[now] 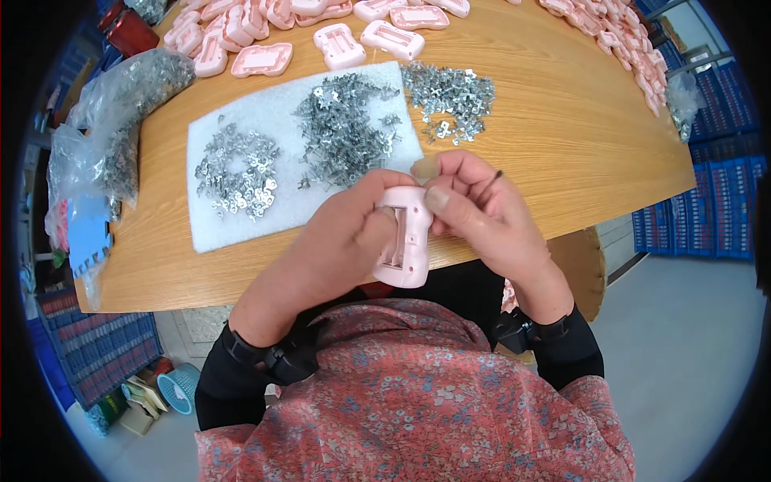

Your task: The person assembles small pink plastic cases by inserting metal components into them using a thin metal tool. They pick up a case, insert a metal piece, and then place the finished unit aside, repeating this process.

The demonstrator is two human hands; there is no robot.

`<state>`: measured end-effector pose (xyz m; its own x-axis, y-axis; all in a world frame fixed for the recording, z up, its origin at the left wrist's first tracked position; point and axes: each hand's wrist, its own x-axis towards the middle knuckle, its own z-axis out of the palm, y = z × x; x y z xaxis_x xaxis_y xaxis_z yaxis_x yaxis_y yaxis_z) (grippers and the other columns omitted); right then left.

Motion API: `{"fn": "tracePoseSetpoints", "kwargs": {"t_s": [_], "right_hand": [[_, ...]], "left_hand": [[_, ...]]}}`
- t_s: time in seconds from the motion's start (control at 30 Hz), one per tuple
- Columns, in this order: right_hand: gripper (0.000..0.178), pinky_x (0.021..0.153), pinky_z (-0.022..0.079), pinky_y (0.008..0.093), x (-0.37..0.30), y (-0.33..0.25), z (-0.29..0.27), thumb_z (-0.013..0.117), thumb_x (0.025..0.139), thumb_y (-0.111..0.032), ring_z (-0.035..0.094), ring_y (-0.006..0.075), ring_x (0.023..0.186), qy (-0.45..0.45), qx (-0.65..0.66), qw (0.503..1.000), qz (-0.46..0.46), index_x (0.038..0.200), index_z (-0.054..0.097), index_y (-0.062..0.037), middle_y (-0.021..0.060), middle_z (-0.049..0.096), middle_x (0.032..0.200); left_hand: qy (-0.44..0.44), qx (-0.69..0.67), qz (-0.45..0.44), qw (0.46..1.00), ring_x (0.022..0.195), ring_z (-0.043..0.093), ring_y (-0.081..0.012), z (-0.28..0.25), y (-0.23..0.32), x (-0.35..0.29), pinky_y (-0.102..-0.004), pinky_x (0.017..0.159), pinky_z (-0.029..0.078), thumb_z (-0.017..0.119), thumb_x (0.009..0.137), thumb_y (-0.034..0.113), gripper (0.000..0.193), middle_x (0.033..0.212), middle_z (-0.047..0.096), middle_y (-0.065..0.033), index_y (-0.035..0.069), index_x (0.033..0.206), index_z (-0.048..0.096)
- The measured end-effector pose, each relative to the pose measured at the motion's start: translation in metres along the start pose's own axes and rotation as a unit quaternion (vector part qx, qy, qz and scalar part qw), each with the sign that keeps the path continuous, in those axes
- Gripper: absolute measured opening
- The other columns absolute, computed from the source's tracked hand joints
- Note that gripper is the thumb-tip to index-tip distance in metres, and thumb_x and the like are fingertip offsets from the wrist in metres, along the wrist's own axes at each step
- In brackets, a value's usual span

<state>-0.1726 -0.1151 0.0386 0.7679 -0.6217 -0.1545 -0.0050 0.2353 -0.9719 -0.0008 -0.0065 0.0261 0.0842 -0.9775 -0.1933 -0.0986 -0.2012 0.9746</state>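
While the left hand (341, 233) is holding a pink plastic shell (414, 243) firmly, its thumb pressing at the long recess and a finger lying across the top end, the right hand (498, 229) is bringing thumb and fingertips narrowly together at the upper right corner; we are not able to tell whether those tips are pinching a small part. We are finding the shell raised in both hands above the near edge of the table (554, 104). We are judging it light and stiff, its glossy face probably being somewhat slippery and its thin recess walls being the weaker points, so we are favouring a hold on the rounded outer sides. Along the far edge, more pink shells (261, 60) are lying in a loose heap, and others (610, 36) are crowding the far right corner. A white foam mat (289, 120) is covering the left middle, bearing two piles of metal parts (345, 124); a third pile (454, 96) is lying just beyond its right border. Plastic bags (152, 84) are slumping by the left edge. In the room, we are noting blue racks (727, 201) and a turquoise basket (181, 390) standing on the pale floor (683, 321).
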Motion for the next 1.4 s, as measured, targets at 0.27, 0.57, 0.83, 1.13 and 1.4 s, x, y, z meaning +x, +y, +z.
{"fn": "tracePoseSetpoints", "kwargs": {"t_s": [0.27,0.57,0.83,1.13,1.4], "right_hand": [[0.027,0.070,0.044,0.0193,0.004,0.006,0.006,0.065,0.094,-0.006,0.052,0.0018,0.077,-0.010,-0.100,0.993,-0.064,0.120,0.059,-0.0003,-0.0036,0.058,0.088],[0.030,0.059,0.040,0.0198,0.011,0.013,0.007,0.072,0.090,-0.010,0.046,0.0022,0.066,-0.005,-0.109,0.989,-0.099,0.114,0.060,0.0022,-0.0056,0.049,0.072],[0.024,0.058,0.040,0.0201,0.009,0.014,0.009,0.071,0.089,-0.008,0.046,0.0024,0.065,0.035,-0.082,0.989,-0.119,0.111,0.063,0.0007,-0.0046,0.051,0.075],[0.013,0.060,0.048,0.0315,0.000,0.009,0.020,0.068,0.086,-0.004,0.061,0.0170,0.068,0.015,-0.174,0.971,-0.165,0.099,0.066,-0.0010,0.0062,0.058,0.079],[0.024,0.061,0.048,0.0427,0.000,0.009,0.037,0.067,0.079,-0.006,0.059,0.0324,0.072,-0.016,-0.354,0.866,-0.352,0.103,0.064,-0.0057,0.0115,0.055,0.081]], "left_hand": [[-0.102,-0.544,-0.112,0.825,0.065,0.045,-0.0173,-0.002,-0.012,-0.002,-0.0326,0.065,0.043,0.034,0.103,0.032,0.040,0.079,0.044,-0.0021,0.003,0.126,0.052],[-0.095,-0.578,-0.142,0.798,0.056,0.036,-0.0105,0.003,-0.010,-0.005,-0.0273,0.053,0.034,0.040,0.102,0.044,0.044,0.073,0.038,0.0038,0.009,0.123,0.056],[-0.096,-0.617,-0.141,0.768,0.056,0.036,-0.0102,0.003,-0.013,-0.003,-0.0272,0.052,0.033,0.039,0.102,0.045,0.044,0.072,0.037,0.0050,0.010,0.124,0.056],[-0.044,-0.540,-0.055,0.839,0.061,0.042,-0.0118,0.005,-0.011,0.000,-0.0285,0.056,0.032,0.045,0.103,0.032,0.033,0.074,0.045,0.0010,0.006,0.122,0.054],[0.125,-0.464,-0.065,0.874,0.059,0.045,-0.0095,0.014,0.001,0.010,-0.0242,0.053,0.035,0.047,0.103,0.039,0.046,0.079,0.053,-0.0014,0.004,0.132,0.052]]}}
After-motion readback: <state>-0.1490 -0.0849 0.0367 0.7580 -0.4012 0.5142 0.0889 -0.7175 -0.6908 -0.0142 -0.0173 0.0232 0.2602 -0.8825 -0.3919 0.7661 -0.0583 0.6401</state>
